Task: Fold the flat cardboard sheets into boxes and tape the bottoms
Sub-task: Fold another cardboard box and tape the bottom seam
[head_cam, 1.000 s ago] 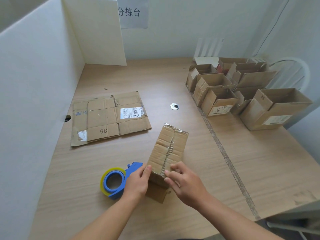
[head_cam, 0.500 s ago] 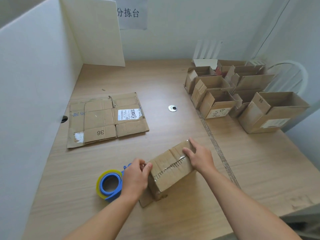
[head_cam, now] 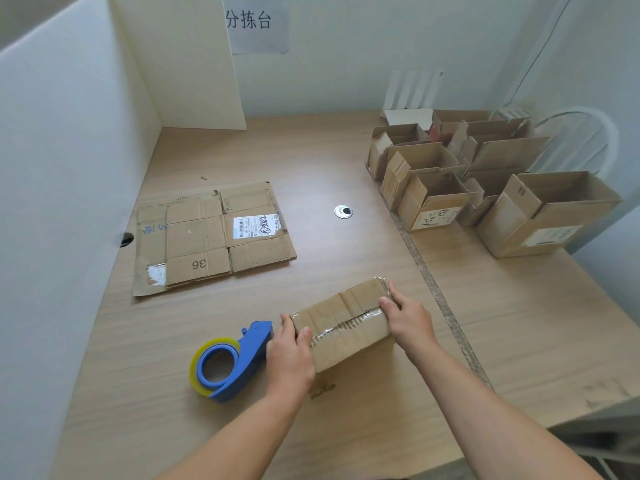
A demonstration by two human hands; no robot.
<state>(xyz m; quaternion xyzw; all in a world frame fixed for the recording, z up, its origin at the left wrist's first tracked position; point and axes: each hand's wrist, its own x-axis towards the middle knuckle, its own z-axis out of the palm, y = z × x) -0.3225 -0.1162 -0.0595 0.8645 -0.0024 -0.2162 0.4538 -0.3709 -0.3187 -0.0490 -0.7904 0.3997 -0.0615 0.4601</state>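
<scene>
A small box (head_cam: 346, 306) lies on its side at the near middle of the table (head_cam: 311, 161), with a strip of clear tape running along its closed seam. The left hand (head_cam: 289, 355) clasps the near end, thumb laid over the top. The right hand (head_cam: 410, 318) curls its fingers over the far end. Both grasp the box and hold nothing else. The blue tape dispenser (head_cam: 228, 363) rests on the table just beside the left hand, untouched. Farther out to the left, the flat cardboard sheets (head_cam: 207, 237) lie unfolded, so more folding and taping appears to remain. To the right, well apart, a cluster of open-topped boxes (head_cam: 485, 181) stands, apparently finished. With tape already across the seam, this box looks all but done. Pressing the tape down and setting the box aside seem to be all that is left.
</scene>
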